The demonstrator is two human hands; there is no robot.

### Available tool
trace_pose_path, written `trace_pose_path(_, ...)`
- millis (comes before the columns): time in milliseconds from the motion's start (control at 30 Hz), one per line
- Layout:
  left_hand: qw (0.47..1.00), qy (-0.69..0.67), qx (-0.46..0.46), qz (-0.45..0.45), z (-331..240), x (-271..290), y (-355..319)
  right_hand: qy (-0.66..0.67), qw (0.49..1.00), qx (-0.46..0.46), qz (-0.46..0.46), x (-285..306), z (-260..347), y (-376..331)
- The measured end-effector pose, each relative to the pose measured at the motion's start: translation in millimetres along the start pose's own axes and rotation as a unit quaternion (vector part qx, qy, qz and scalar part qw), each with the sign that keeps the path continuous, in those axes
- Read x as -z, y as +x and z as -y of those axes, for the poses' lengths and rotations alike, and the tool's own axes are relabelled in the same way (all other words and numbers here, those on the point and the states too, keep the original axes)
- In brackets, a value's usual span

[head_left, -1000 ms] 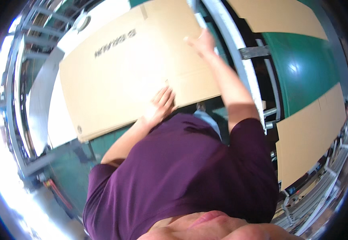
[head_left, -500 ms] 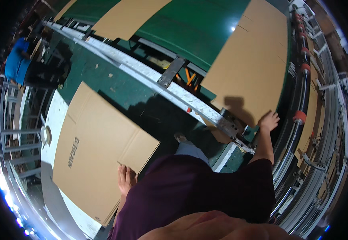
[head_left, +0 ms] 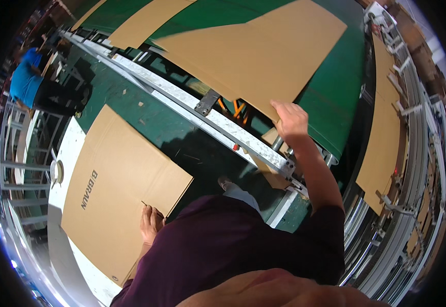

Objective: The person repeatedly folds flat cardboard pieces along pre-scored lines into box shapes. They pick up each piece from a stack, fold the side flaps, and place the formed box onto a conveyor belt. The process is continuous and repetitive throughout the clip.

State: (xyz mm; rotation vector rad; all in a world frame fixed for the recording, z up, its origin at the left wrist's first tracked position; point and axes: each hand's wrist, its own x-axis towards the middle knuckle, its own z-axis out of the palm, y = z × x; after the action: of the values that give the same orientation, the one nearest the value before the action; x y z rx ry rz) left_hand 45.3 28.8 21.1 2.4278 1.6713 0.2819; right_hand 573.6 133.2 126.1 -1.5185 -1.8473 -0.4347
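The right hand (head_left: 290,118) is extended forward with its fingers closed over the near edge of a large flat cardboard sheet (head_left: 269,51) lying on the green conveyor belt (head_left: 335,110). The left hand (head_left: 151,224) is low at the person's side, fingers resting on the near edge of a second flat cardboard sheet (head_left: 115,194) that lies on the white worktop (head_left: 67,153); whether it grips or merely steadies that sheet cannot be determined. To handle the belt sheet well, keep the grip near a corner with the thumb above and the fingers below, and draw it flat so it does not buckle. Lift its edge clear of the metal rail (head_left: 218,123) between the belt and the person. A second person in a blue top (head_left: 26,79) works well apart at far left.
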Motion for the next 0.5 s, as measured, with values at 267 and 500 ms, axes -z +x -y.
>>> trace_pose_path(267,0.997,0.030,-0.039,-0.056,-7,6,-2,0.098,0.885,-0.213,-0.403,129,-24,132)
trace_pose_path(500,0.994,0.033,-0.070,-0.079,-2,5,9,-0.173,0.886,-0.429,-0.028,-158,-184,-93)
